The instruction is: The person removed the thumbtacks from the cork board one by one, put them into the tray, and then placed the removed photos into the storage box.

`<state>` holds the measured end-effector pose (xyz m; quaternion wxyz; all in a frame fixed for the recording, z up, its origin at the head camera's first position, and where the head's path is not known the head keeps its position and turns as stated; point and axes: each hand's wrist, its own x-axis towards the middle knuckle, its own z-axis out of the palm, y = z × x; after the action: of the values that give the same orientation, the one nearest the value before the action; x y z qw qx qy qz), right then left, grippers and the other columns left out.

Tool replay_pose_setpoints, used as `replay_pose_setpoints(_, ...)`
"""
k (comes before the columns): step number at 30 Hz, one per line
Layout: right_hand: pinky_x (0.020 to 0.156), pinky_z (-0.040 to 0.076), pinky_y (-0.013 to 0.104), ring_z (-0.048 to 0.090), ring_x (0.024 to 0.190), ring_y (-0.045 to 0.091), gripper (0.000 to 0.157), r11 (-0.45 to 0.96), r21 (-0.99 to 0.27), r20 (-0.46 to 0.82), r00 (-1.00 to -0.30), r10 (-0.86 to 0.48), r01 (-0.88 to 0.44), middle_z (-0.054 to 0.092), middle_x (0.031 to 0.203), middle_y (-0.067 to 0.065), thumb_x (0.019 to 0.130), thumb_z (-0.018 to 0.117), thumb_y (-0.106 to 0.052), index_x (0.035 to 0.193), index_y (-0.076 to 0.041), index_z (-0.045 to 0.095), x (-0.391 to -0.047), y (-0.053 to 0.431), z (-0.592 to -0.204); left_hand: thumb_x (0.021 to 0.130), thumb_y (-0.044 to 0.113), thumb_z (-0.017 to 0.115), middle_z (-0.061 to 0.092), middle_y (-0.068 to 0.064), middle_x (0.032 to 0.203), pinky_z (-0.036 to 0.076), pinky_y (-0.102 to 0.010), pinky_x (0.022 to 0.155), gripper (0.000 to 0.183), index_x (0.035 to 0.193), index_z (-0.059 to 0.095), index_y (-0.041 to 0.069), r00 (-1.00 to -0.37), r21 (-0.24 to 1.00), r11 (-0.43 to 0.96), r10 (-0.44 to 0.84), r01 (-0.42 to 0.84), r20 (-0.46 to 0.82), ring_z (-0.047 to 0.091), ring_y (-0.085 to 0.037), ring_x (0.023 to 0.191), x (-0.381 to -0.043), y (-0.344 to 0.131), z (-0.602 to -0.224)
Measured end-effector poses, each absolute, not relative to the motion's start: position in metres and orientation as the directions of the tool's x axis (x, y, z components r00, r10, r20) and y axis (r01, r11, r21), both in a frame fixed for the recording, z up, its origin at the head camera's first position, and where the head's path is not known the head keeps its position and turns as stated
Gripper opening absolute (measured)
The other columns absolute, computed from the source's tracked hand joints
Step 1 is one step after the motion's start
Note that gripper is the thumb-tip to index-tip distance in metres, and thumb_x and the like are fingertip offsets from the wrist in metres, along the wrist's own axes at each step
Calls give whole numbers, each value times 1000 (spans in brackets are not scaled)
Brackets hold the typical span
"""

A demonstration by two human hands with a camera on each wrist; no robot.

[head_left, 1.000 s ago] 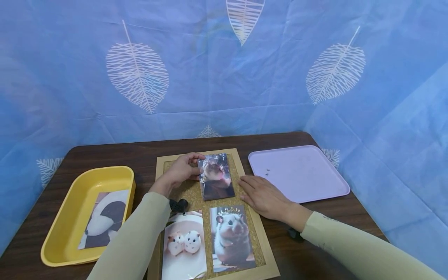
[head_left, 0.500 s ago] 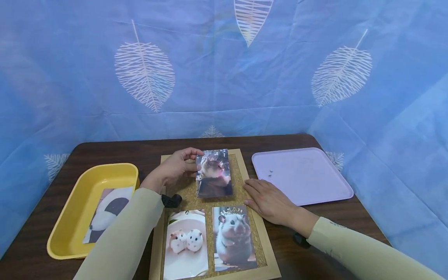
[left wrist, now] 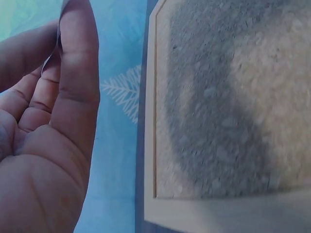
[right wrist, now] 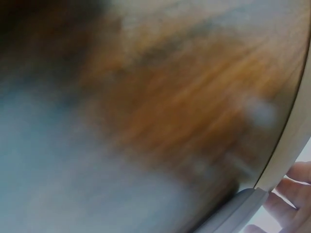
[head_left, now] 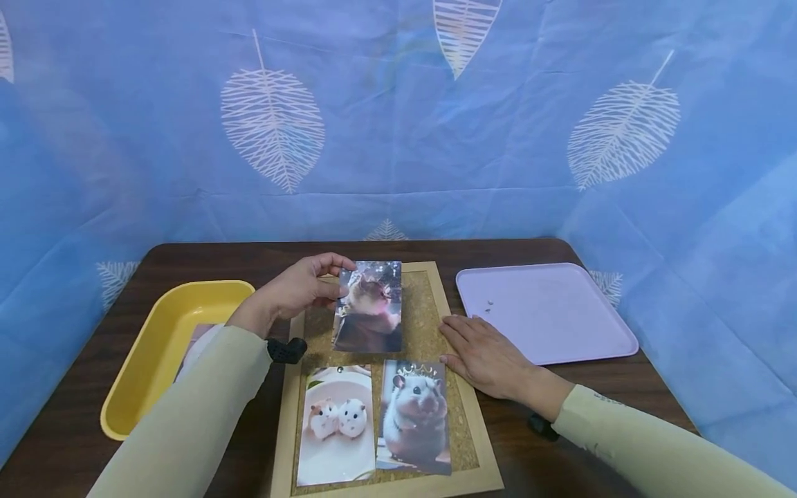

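Observation:
My left hand pinches the left edge of a photo of a hamster against a dark, sparkly background, held over the upper cork board. In the left wrist view the fingers grip a thin edge beside the wooden frame. My right hand rests at the board's right frame edge, fingers extended. On the lower board lie a photo of two small white hamsters, with a dark dot at its top, and a photo of a crowned hamster, slightly tilted. Their lower edges nearly touch.
A yellow tray stands left, its photo partly hidden by my left sleeve. At right, a lilac tray carries tiny metal-looking bits. A leaf-patterned blue cloth hangs behind the dark table.
My left hand has shifted left with the pinched photo, uncovering cork at the upper right. The crowned hamster photo has turned a little, its bottom moving left. My right hand stays at the frame.

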<state>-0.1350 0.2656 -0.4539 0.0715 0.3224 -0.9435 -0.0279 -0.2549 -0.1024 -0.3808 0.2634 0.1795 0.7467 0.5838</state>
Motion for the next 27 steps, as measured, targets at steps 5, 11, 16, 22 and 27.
replay_pose_setpoints(5,120,40,58,49,147,38,62,790,96,115,-782,-613,-605,51,158,21,110,53,-43,154,1,51,-136,265,-454,106,3,62,43,-17,136,61,-34,80,43,147,54,12,-809,959,282,555,-37,-195,58,-23,86,-253,-120,-377)
replay_pose_setpoints(11,121,39,59,48,148,38,63,791,85,113,-783,-612,-606,49,160,21,110,53,-44,155,0,49,-136,265,-455,105,2,63,43,-17,129,63,-36,85,45,147,53,10,-833,952,304,518,-34,-196,61,-25,93,-247,-151,-369)
replay_pose_setpoints(16,122,36,60,45,151,39,63,797,79,101,-791,-604,-599,47,162,21,111,50,-43,157,1,47,-136,267,-455,104,2,63,41,-16,125,63,-35,83,47,149,49,5,-851,953,300,487,-47,-196,61,-23,92,-241,-183,-360)
replay_pose_setpoints(22,123,36,60,44,151,39,62,798,70,103,-791,-603,-599,47,162,21,112,50,-42,157,1,47,-136,267,-456,106,6,63,42,-17,131,62,-39,83,48,150,45,6,-863,940,337,458,-52,-212,61,-22,92,-232,-229,-354)
replay_pose_setpoints(27,122,37,59,45,150,39,62,798,64,111,-790,-603,-600,47,161,21,112,50,-41,156,2,47,-136,267,-456,106,9,64,49,-11,125,63,-37,82,43,146,49,11,-875,932,356,431,-61,-221,63,-19,91,-226,-268,-351)
